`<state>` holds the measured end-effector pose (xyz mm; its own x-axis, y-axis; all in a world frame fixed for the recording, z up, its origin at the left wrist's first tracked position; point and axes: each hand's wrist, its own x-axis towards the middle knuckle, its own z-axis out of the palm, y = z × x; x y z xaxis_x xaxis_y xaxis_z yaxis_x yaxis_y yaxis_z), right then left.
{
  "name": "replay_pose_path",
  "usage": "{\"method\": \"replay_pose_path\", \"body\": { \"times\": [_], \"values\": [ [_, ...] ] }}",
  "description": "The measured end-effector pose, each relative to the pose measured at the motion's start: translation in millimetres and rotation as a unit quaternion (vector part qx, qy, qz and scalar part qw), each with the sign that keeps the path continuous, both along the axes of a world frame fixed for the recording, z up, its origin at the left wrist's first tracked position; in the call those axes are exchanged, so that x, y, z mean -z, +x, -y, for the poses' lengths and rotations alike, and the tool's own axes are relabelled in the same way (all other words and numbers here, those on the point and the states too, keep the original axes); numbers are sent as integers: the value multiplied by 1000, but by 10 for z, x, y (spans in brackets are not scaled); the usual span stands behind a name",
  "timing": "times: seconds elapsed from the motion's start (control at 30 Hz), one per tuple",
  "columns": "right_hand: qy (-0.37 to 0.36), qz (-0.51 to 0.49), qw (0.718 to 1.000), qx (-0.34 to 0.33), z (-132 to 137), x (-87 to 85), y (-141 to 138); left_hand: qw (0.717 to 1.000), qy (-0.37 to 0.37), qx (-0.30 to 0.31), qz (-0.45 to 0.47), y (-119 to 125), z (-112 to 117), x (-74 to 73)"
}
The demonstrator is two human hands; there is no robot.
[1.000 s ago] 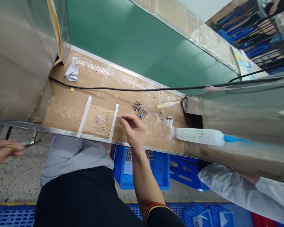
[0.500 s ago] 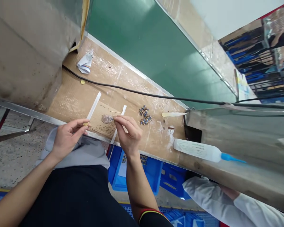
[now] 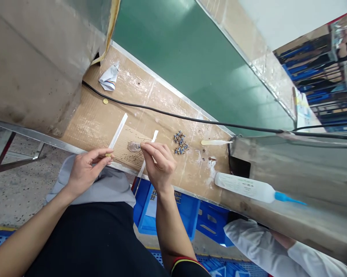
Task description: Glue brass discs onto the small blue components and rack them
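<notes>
While right hand (image 3: 158, 165) pinches shut at small clear round dish (image 3: 133, 146) on brown cardboard counter (image 3: 92, 123), left hand (image 3: 85, 171) clamps small brass-coloured piece (image 3: 108, 155) at near edge; hands apart

Matt brown cardboard bench top (image 3: 161, 127), glossy clear plastic dish (image 3: 133, 146), smooth green belt (image 3: 190, 65) at twelve o'clock, white plastic bottle (image 3: 242, 186)
</notes>
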<state>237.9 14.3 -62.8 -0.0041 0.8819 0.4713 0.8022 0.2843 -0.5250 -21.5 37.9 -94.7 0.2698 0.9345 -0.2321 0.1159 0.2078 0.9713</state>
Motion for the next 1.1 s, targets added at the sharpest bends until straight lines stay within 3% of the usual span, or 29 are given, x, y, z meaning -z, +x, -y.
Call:
{"method": "replay_pose_path", "body": {
  "times": [0.6, 0.87, 1.1],
  "values": [
    [31, 38, 999, -9, -2, -8, -1, 1000, -6, 7, 0, -13, -10, -38],
    [12, 41, 999, 0, -4, -5, -5, 1000, -9, 7, -10, -9, -6, -27],
    [31, -4, 998, 61, 0, -83, 6, 1000, -19, 5, -2, -30, 8, 1]
  ]
}}
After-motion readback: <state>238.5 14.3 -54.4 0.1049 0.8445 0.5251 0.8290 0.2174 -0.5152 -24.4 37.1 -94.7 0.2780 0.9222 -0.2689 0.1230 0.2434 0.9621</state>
